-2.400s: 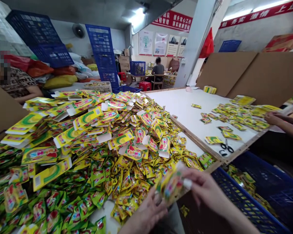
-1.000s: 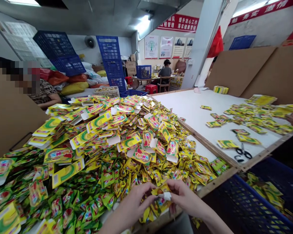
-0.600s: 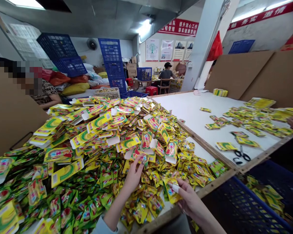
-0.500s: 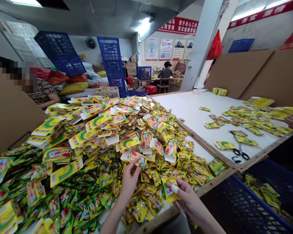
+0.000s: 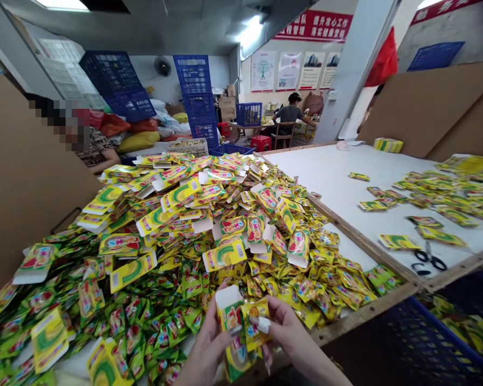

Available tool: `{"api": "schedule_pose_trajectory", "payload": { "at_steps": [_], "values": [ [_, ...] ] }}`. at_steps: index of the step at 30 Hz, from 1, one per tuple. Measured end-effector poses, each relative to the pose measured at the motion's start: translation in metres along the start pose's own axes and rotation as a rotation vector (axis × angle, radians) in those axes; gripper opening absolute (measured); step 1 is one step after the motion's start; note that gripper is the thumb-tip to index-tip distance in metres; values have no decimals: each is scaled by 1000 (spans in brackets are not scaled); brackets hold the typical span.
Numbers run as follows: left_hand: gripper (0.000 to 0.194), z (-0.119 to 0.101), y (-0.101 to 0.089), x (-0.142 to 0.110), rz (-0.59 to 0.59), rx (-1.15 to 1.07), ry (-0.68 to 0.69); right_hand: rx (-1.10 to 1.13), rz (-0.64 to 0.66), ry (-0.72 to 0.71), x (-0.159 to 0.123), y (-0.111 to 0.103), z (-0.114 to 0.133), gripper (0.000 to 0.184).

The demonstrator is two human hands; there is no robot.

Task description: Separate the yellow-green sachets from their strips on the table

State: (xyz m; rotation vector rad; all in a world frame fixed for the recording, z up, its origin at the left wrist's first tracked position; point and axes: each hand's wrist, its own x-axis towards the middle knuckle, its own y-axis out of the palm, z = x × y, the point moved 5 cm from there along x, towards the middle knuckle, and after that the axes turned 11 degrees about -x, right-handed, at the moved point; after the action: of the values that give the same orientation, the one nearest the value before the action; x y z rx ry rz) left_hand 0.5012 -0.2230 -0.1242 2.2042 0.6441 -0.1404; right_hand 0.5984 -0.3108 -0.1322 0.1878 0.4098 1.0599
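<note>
In the head view my left hand grips a small yellow-and-green carton, its white end flap standing open at the top. My right hand, a white wrap on its thumb, pinches a yellow sachet right beside the carton; whether other sachets sit behind it I cannot tell. Both hands are low at the table's near edge. Beyond them is a heap of flat-looking open cartons. Yellow sachets lie loose to the right of it, green sachets to the left.
A wooden strip divides the table from a white tabletop on the right. There lie scissors and scattered packets. A blue crate stands below the edge. Cardboard panels flank the table; two people sit farther off.
My left hand has reached to the heap, taken a carton and drawn it back to my right hand, which keeps its yellow sachet. The view has swung slightly right to left across the scene.
</note>
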Motion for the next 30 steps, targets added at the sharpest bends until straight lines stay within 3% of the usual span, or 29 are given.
{"api": "schedule_pose_trajectory", "payload": {
  "at_steps": [3,5,9,11,14,17,22,25,30],
  "values": [
    [72,12,-10,0,-92,-155,-226,-50,17,-9,-2,1,7,34],
    [59,20,-12,-2,-92,-202,-295,-79,-16,-27,-4,-5,18,33],
    [49,29,-9,-11,68,-107,-329,-124,-138,-154,-8,-17,48,29],
    [51,33,-7,-13,171,-5,-349,-193,-173,-259,-11,-14,61,25],
    [49,35,-4,-12,289,125,-347,-471,-167,-457,-17,1,77,15],
    [49,30,-2,-11,314,294,-266,-811,-79,-555,-24,16,85,15],
    [71,31,-8,-16,209,487,-276,-1159,172,-398,-31,27,94,33],
    [70,40,-12,-18,273,498,-292,-1335,314,-324,-36,33,99,38],
    [62,53,-19,-18,316,511,-362,-1532,452,-318,-44,41,105,30]
  ]
}}
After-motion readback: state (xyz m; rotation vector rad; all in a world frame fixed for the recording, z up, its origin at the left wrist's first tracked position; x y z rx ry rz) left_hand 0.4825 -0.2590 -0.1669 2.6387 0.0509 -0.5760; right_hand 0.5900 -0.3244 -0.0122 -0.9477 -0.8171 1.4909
